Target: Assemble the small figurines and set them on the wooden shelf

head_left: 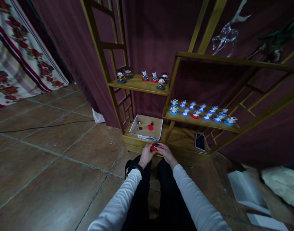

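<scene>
Just in front of the low shelf, my left hand (147, 154) and my right hand (166, 152) come together around a small red and black figurine piece (154, 147). Fingers of both hands are closed on it, and they partly cover it. A shallow cardboard box (146, 138) stands on the bottom shelf right beyond my hands. Inside it lie a red round base (150, 127) and several small dark figurine parts (139, 128).
An upper shelf (137, 84) bears several figurines (161, 82). Blue, purple and red-based figurines (185, 112) line the right shelf (209, 124). A phone (200, 141) lies low at right. Above stands a clear deer statue (227, 33). A black cable (43, 127) crosses the floor.
</scene>
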The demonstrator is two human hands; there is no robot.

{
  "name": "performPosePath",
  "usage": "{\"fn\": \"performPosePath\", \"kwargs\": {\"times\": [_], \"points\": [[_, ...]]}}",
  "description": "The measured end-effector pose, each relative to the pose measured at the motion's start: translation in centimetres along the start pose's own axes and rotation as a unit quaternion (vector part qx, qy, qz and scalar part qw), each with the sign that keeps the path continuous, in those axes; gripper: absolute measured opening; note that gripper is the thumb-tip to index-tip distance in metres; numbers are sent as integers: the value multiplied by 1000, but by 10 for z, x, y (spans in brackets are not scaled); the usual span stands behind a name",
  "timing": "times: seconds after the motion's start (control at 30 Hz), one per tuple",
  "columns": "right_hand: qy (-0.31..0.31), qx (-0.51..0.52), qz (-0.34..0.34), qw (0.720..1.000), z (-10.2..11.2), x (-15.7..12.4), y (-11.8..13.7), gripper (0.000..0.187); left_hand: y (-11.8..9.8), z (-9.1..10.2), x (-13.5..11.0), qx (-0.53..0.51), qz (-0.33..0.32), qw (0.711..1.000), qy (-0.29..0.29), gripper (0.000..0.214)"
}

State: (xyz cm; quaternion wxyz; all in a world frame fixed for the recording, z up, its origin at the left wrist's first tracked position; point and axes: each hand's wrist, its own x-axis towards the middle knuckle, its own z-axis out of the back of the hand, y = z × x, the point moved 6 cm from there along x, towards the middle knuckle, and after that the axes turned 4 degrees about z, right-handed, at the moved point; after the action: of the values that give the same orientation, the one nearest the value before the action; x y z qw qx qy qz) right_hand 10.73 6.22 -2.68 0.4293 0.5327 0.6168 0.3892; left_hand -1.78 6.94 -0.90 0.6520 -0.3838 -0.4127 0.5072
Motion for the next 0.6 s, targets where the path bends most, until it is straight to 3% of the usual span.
{"fn": "performPosePath", "kwargs": {"times": [0.2, 0.43, 0.6], "points": [[6, 11, -2, 1000, 2, 2, -4, 37, 3, 2, 3, -13, 23, 1000, -7, 33], [5, 10, 14, 1000, 4, 1, -5, 42, 8, 0, 5, -170, 112, 978, 41, 34], [-110, -15, 58, 992, 20, 5, -6, 33, 7, 5, 5, -216, 145, 965, 20, 36]]}}
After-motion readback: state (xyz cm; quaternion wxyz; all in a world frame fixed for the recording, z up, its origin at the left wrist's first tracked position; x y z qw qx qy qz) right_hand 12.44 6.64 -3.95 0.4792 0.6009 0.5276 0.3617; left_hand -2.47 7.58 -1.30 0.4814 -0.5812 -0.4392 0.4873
